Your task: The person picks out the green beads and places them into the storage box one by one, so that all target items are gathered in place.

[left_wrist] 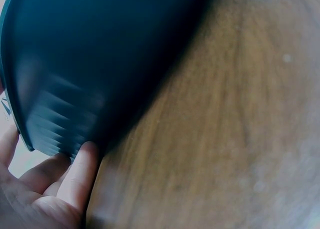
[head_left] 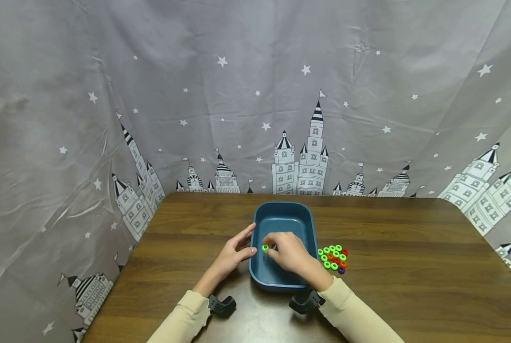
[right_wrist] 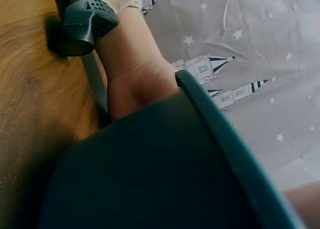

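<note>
A dark blue tray (head_left: pixel 307 224) stands in the middle of the wooden table (head_left: pixel 410 267). My right hand (head_left: pixel 270 247) hovers over the tray's inside and pinches a small green ring (head_left: pixel 265 247) between its fingertips. My left hand (head_left: pixel 249 241) rests against the tray's left wall, with its fingers straight along the rim. In the left wrist view those fingers (left_wrist: pixel 75 179) lie flat on the tray's outer wall (left_wrist: pixel 100 64). The right wrist view shows the tray's wall (right_wrist: pixel 150 179) close up, with my left wrist (right_wrist: pixel 135 79) behind it.
A small pile of green, red, orange and purple rings (head_left: pixel 334 258) lies on the table just right of the tray. A grey curtain with stars and castles (head_left: pixel 255 95) hangs behind and beside the table. Black camera mounts (head_left: pixel 221 305) sit on both wrists.
</note>
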